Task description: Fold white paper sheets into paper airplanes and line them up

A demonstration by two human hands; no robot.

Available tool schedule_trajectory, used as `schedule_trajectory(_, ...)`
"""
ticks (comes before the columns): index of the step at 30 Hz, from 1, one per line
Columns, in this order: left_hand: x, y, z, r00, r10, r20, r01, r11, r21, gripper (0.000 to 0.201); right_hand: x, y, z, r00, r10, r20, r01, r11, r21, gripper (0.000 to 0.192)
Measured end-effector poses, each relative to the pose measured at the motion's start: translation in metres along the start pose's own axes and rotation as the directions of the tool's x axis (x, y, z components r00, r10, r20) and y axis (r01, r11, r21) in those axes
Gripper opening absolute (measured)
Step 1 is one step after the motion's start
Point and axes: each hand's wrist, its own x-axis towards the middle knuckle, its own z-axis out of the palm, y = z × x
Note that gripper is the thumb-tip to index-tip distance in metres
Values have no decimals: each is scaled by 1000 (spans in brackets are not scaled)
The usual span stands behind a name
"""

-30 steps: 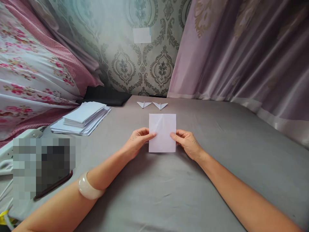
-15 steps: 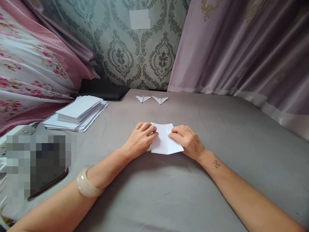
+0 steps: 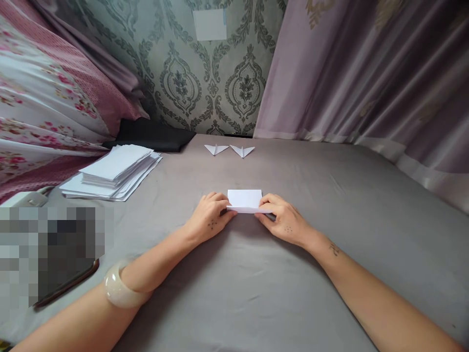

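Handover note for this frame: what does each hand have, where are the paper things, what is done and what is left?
Left hand: fingers pressing the left end of the folded white sheet on the grey cloth.
Right hand: pressing the right end, along the near crease.
Done: sheet folded in half; two folded paper planes lie at the far edge.
Left: further folds; stack of blank sheets waits to the left.

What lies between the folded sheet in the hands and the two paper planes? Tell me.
Only bare grey cloth separates the folded sheet from the two paper planes, as the head view shows.
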Motion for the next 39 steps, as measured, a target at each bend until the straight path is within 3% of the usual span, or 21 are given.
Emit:
schedule_trajectory(6, -2, 3, 3, 979, -199, -34, 192, 970, -147, 28, 2, -6, 0, 975, 222, 18, -221, 955, 197, 24)
schedule_trajectory(9, -5, 5, 6, 965, -253, -70, 238, 956, -173, 31, 1, -8, 4, 949, 316, 12, -313, 934, 170, 34)
schedule_trajectory(12, -5, 8, 8, 949, -306, -72, 290, 940, -181, 31, 1, -9, 11, 927, 369, -65, -363, 928, 89, 40)
schedule_trajectory(15, -4, 9, 9, 941, -330, -71, 314, 933, -175, 31, 1, -8, 16, 912, 389, -132, -389, 921, 25, 40)
schedule_trajectory(25, -2, 3, 14, 968, -229, -101, 224, 973, -62, 39, 1, -7, 19, 909, 391, -145, -398, 917, -20, 36)
schedule_trajectory(33, 2, 6, 9, 949, -305, -79, 294, 948, -120, 32, 2, -6, 17, 909, 390, -146, -391, 920, 25, 34)
schedule_trajectory(39, 3, 9, 6, 938, -344, -52, 334, 932, -145, 29, 2, -7, 14, 891, 447, -84, -439, 893, 97, 34)
